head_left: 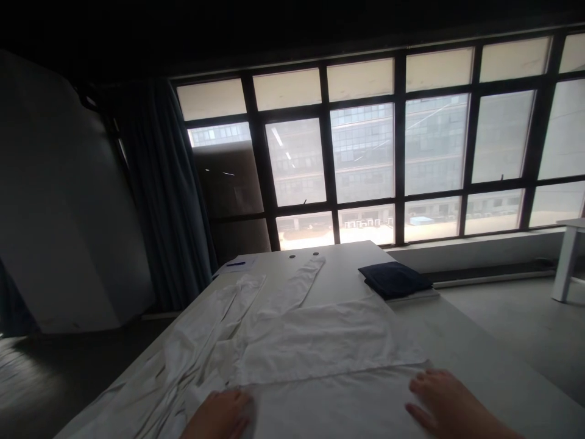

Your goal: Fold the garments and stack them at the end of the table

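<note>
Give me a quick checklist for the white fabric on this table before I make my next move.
1. Left hand by the near left part of the white fabric: ok.
2. Right hand by its near right side: ok.
3. Firm grip in either hand: cannot tell; the fingers are blurred and partly out of frame.
4. Fabric smooth: not ok; the middle is creased and the left part lies in loose, bunched folds.
5. Dark cloth folded and off to the right of the white fabric: ok.
6. Pen lying on the paper at the table's far left: ok.
</note>
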A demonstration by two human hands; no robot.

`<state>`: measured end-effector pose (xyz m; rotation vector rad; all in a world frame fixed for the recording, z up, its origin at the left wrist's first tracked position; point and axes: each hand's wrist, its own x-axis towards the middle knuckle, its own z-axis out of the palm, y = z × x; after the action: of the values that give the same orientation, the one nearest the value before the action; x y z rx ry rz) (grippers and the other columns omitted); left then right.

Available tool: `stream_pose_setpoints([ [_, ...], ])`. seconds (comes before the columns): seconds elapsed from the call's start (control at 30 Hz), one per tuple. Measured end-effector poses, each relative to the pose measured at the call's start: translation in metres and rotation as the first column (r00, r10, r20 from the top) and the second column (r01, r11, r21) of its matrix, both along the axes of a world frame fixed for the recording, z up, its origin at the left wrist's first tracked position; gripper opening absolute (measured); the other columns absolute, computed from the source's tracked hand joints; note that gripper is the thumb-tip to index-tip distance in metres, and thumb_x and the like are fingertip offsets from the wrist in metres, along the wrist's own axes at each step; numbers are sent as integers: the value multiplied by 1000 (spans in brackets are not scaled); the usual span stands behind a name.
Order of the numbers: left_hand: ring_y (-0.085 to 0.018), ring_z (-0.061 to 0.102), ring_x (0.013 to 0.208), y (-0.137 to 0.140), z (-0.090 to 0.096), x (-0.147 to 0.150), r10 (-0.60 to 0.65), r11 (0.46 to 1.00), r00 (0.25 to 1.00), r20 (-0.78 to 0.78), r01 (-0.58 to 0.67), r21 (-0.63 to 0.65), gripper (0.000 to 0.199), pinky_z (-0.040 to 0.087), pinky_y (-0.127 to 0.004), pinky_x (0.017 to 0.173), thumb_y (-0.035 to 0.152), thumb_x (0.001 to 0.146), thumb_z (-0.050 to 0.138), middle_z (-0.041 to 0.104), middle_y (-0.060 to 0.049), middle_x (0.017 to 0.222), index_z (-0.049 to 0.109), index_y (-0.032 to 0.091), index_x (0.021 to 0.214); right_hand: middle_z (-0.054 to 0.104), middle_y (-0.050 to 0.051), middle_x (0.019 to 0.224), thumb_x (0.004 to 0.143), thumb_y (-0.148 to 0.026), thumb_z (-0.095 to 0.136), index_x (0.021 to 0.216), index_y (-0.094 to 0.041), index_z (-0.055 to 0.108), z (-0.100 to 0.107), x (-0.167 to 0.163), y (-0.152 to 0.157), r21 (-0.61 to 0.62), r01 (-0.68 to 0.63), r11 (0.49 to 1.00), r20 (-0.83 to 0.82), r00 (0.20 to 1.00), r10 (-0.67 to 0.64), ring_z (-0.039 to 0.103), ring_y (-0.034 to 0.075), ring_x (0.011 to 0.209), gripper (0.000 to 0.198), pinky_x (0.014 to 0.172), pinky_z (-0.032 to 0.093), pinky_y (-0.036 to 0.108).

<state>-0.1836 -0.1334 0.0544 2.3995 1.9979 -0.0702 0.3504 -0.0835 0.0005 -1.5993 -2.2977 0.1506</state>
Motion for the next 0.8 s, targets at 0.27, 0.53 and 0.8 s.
stream_pose_setpoints([
  [0.27, -22, 35, 145, 121, -7, 153, -225, 974, 951, 211, 227, 11, 60, 27, -37, 120, 26, 91, 41, 39, -8, 157, 42, 18, 150, 66, 8, 122, 89, -14, 39, 121, -20, 64, 48, -189, 70, -45, -304, 952, -177, 940, 292, 59, 19, 114, 41, 104, 39, 29],
  [0.53, -28, 13, 152, 156, -41, 122, -187, 982, 967, 176, 191, -7, 79, 13, -48, 123, 66, 96, 30, 16, -10, 164, 24, 17, 158, 33, 12, 160, 97, -57, 38, 149, -23, 44, 12, -173, 128, -129, -259, 957, -71, 965, 251, 23, 32, 149, 63, 120, 10, 53],
  [0.8, -29, 14, 151, 164, -47, -2, 155, 986, 987, 33, -157, 56, 87, 16, -47, 122, 66, 97, 17, 15, -16, 163, 21, 3, 156, 21, 11, 164, 96, -65, 25, 156, -15, 28, -10, -48, 159, -151, 138, 979, 166, 980, -112, 15, 29, 152, 78, 121, 8, 49],
])
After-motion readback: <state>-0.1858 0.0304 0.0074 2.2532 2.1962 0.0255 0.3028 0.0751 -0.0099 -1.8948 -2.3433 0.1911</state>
